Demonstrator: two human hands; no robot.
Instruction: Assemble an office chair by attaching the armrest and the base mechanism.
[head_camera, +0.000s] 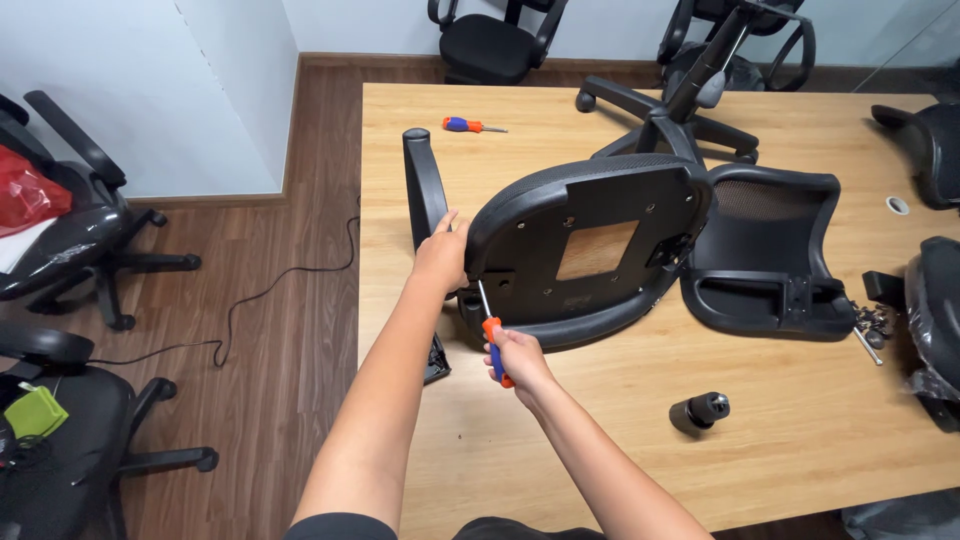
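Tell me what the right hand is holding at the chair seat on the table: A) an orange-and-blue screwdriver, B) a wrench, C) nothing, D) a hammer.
A: the right hand grips an orange-and-blue screwdriver with its tip at the underside of the black chair seat, while the left hand steadies the armrest.

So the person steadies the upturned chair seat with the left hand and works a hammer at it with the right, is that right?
Not quite. In the head view the right hand holds an orange and blue screwdriver, not a hammer. The left hand does steady the upturned chair seat.
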